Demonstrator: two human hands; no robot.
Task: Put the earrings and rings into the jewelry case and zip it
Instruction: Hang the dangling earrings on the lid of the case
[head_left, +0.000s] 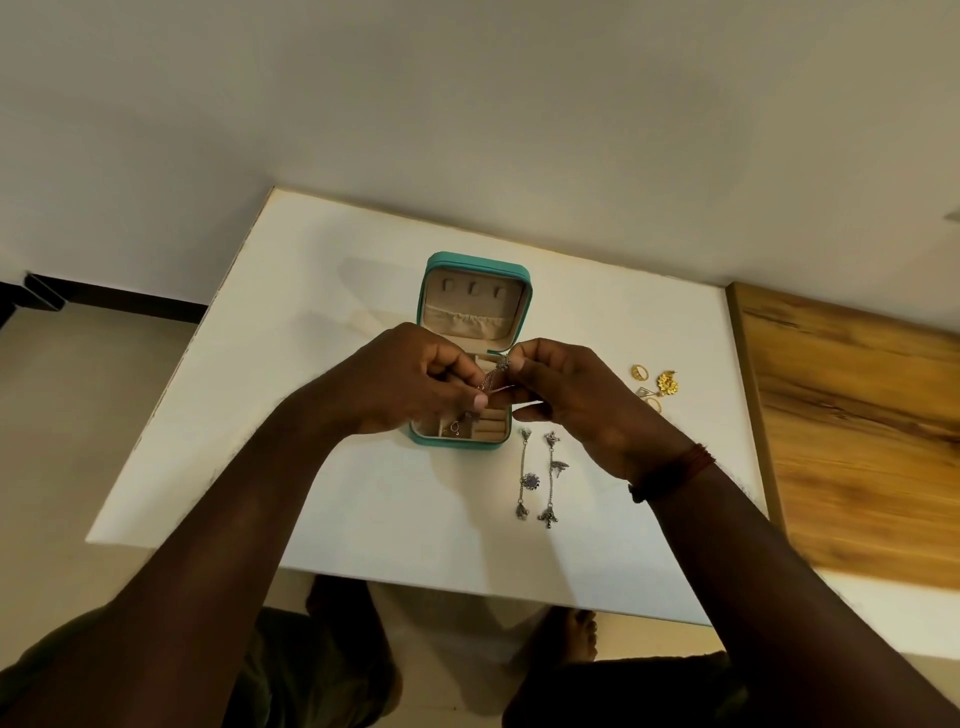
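Head view. Your white table (363, 493) carries an open teal case (475, 275), its lid stood up at the far side with three tabs and a gathered pocket inside. The near tray of the case shows ring rolls and a small ring (455, 427) in a compartment; your hands cover the middle of the tray. To the right of the case, just beside its near corner, two long silver earrings (537, 475) lie side by side, apart from each other, running toward you. Farther right, near the table edge, sits a cluster of gold pieces (655, 384): a ring, a flower-shaped earring and smaller items, too small to sort. A wooden surface (857, 415) adjoins the table on the right.

Above the case tray, your left hand (410, 382) and right hand (566, 400) meet. Each grip is pinched together, thumb against forefinger, on a thin silver dangling piece (496, 371) held between them; whether it is one earring or two you cannot tell. Your right wrist bears a red thread band (675, 467). The case zip is undone.
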